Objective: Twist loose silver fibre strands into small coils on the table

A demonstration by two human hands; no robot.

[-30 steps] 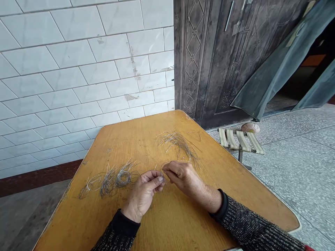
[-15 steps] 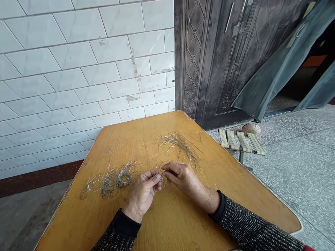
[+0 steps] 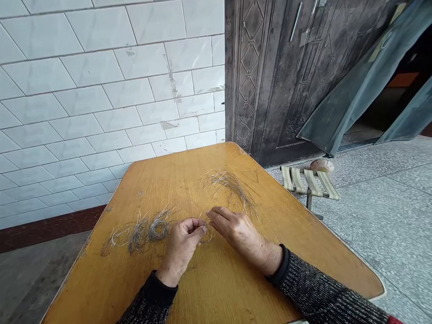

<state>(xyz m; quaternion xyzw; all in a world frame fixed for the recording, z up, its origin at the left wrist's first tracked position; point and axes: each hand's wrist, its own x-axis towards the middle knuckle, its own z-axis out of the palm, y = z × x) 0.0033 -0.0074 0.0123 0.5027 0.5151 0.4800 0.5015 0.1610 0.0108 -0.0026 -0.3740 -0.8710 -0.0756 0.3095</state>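
My left hand [image 3: 184,245] pinches a thin wire [image 3: 209,237] between thumb and forefinger. Part of the wire bows out below the fingertips as a loose loop. From the right, my right hand [image 3: 238,231] reaches over it, its fingers drawn together at the wire's upper part; the exact grip there is partly hidden. Left of my left hand lie a round wire coil [image 3: 158,229], a bunched coil [image 3: 137,238] and a looser loop of wire [image 3: 118,236]. Beyond my right hand spreads a bundle of loose wires [image 3: 229,182].
All of this is on a wooden table [image 3: 162,175] with a pale edge. A tiled wall [image 3: 135,99] and a dark patterned door [image 3: 270,90] stand behind it. On the right are a folding stool [image 3: 308,180], a ball [image 3: 322,165] and a hanging curtain [image 3: 351,103].
My right fingers have straightened and shifted slightly up and left over the wire. My left hand has turned a little, its thumb lying flatter, and more of the wire loop shows below.
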